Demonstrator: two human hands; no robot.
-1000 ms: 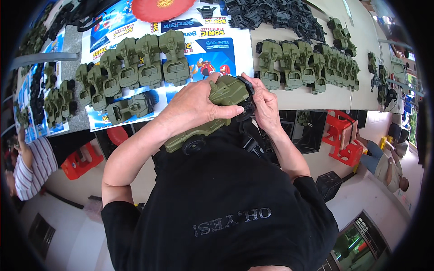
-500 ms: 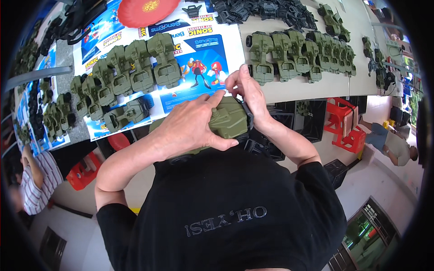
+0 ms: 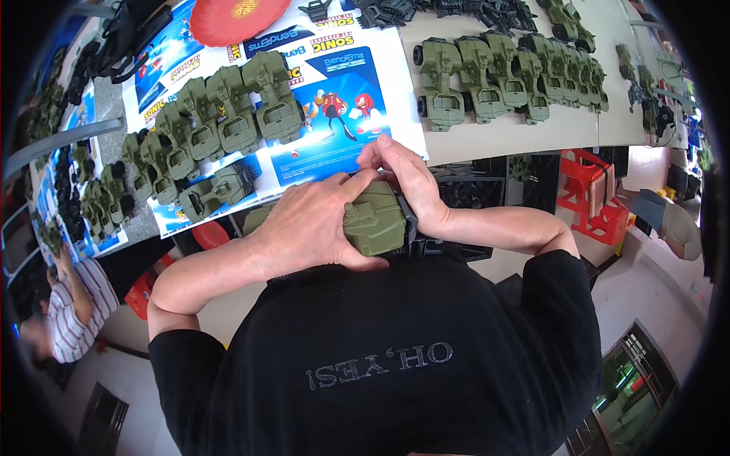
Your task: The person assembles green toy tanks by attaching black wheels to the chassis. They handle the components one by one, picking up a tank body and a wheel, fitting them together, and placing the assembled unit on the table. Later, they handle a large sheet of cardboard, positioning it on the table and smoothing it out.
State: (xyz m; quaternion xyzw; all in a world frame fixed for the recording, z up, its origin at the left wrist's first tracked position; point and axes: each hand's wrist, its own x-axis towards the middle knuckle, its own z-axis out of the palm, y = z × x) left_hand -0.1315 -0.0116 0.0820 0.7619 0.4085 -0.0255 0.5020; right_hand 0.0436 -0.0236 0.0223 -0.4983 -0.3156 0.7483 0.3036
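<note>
An olive-green toy vehicle [image 3: 376, 220] lies against my chest, below the table's near edge. My left hand [image 3: 315, 216] is wrapped over it, thumb along the near side and fingers on the far side. At the vehicle's right end, my right hand [image 3: 414, 182] presses with its palm and curled fingers against a dark part [image 3: 411, 220] there. The far side of the toy and most of my right fingertips are hidden. Ahead on the printed sheets [image 3: 365, 83] stand several matching green toy vehicles [image 3: 228, 114] in a slanting row.
To the right runs another row of green vehicles [image 3: 487, 72]. Dark plastic parts [image 3: 449, 11] are heaped behind it. A red plate [image 3: 236, 19] sits at the back. Red stools [image 3: 589, 197] stand on the floor at right; a person in a striped shirt [image 3: 84, 308] is at left.
My right hand has come down and slightly nearer, its forearm now lower and flatter. The toy vehicle has shifted a little left, still in my left hand.
</note>
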